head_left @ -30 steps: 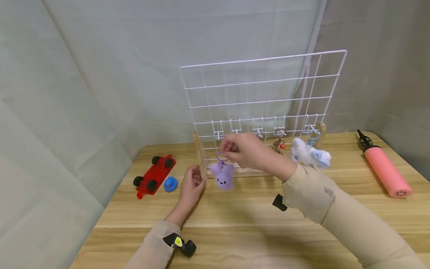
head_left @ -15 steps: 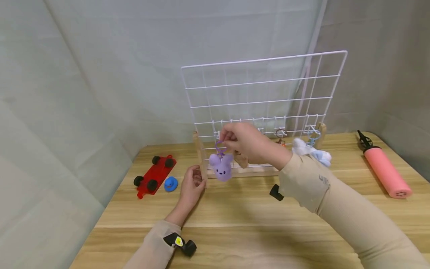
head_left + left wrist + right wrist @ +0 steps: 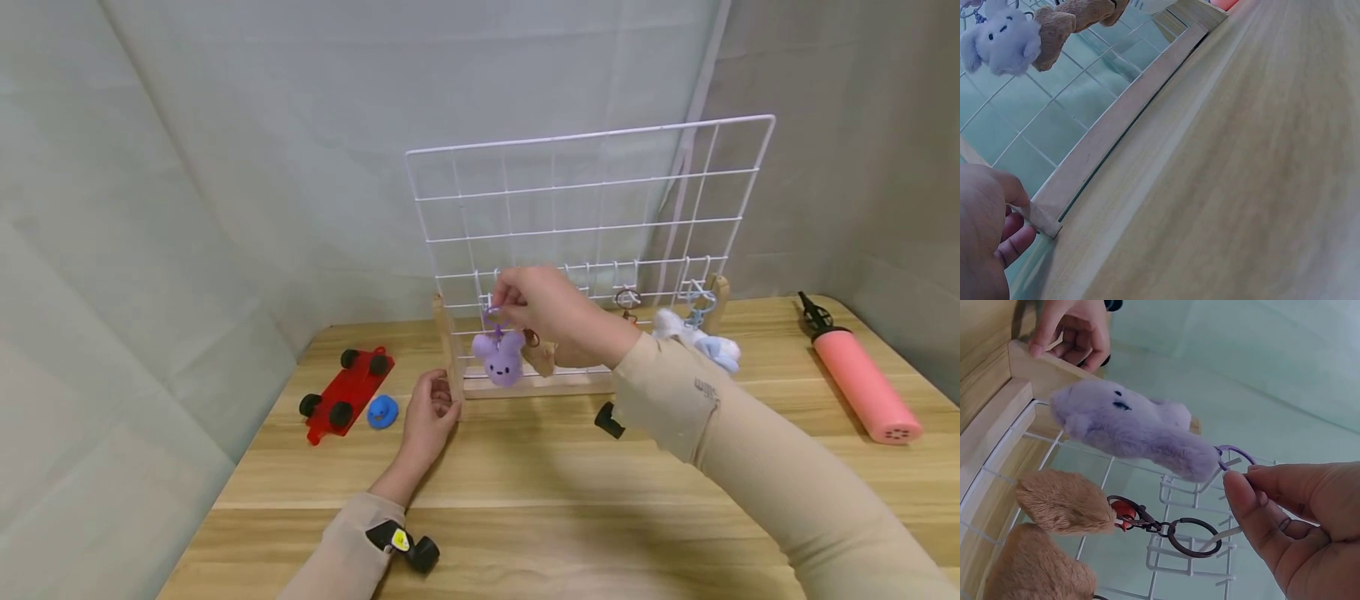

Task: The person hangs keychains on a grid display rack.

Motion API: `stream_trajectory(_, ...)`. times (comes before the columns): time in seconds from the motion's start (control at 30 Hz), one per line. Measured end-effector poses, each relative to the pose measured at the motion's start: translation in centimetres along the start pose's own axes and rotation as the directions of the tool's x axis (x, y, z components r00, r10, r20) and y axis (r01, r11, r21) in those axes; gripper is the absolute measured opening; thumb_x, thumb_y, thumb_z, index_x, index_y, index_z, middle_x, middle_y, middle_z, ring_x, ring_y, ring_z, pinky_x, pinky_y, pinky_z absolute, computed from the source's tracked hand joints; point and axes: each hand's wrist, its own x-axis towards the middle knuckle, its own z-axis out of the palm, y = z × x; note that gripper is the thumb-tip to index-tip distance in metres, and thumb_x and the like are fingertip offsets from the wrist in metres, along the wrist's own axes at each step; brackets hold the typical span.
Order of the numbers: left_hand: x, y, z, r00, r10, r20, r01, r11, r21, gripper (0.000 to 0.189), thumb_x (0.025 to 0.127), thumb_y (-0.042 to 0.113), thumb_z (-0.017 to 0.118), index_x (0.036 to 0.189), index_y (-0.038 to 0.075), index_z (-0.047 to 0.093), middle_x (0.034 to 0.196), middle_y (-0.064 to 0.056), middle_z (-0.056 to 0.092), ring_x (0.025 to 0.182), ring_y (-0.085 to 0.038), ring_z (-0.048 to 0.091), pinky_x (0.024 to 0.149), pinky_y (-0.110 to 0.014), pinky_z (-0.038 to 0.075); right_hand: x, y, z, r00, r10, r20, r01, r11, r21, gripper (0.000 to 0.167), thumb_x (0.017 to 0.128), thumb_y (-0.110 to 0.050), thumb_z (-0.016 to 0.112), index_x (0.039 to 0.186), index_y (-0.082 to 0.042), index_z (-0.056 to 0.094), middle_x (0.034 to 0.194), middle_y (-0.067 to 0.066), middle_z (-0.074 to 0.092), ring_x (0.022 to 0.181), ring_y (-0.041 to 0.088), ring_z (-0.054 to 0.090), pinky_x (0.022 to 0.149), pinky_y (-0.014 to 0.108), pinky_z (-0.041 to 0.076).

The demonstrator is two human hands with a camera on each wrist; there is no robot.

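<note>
My right hand (image 3: 551,304) pinches the purple ring (image 3: 1241,450) of a keychain between thumb and forefinger. From that ring hangs a fluffy purple plush bear keychain (image 3: 501,358), in front of the lower left part of a white wire grid rack (image 3: 591,135). In the right wrist view the ring is right at a white hook tip. My left hand (image 3: 427,417) grips the wooden end post (image 3: 447,342) at the rack's left foot, thumb in front. Beside the purple plush, a brown plush keychain (image 3: 1063,503) hangs by a dark ring on another hook.
A second brown plush (image 3: 1038,569) and a white and blue plush keychain (image 3: 693,337) hang farther right. Left of the rack lie a red toy car chassis (image 3: 348,392) and a blue rubber duck (image 3: 382,412). A pink hand pump (image 3: 862,379) lies at the right.
My right hand has risen toward the grid's hooks, lifting the purple plush keychain with it, then shifted slightly right. My left hand has stayed on the wooden post.
</note>
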Motion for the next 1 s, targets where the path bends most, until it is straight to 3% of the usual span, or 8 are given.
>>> stream_trajectory(0.27, 0.0, 0.2, 0.0, 1.000, 0.011, -0.007, -0.011, 1.000, 0.006, 0.047, 0.080, -0.011, 0.065, 0.123, -0.007, 0.045, 0.103, -0.024, 0.059, 0.089, -0.030, 0.060, 0.068, -0.022, 0.054, 0.6, -0.1, 0.3, 0.999, 0.039, 0.028, -0.038, 0.999, -0.036, 0.005, 0.093, -0.010, 0.060, 0.097, -0.007, 0.062, 0.092, 0.009, 0.070, 0.070, 0.022, 0.065, 0.067, 0.027, 0.053)
stream_trajectory(0.8, -0.2, 0.2, 0.0, 1.000, 0.015, -0.007, -0.015, 1.000, -0.023, 0.045, 0.080, -0.012, 0.064, 0.121, -0.008, 0.046, 0.102, -0.025, 0.059, 0.087, -0.031, 0.059, 0.066, -0.021, 0.053, 1.4, -0.2, 0.4, 0.999, 0.013, 0.046, -0.009, 0.997, -0.080, 0.010, 0.091, -0.003, 0.057, 0.097, -0.007, 0.064, 0.092, 0.008, 0.069, 0.082, 0.020, 0.063, 0.073, 0.029, 0.053)
stream_trajectory(1.0, -0.2, 0.3, -0.1, 1.000, 0.007, -0.007, -0.007, 1.000, -0.028, 0.045, 0.080, -0.012, 0.064, 0.121, -0.008, 0.046, 0.102, -0.024, 0.058, 0.087, -0.030, 0.059, 0.066, -0.018, 0.052, 1.8, 0.0, 0.6, 0.999, -0.020, 0.041, 0.024, 0.995, -0.101, 0.012, 0.088, 0.001, 0.057, 0.095, -0.006, 0.065, 0.088, 0.008, 0.068, 0.077, 0.018, 0.061, 0.070, 0.027, 0.052)
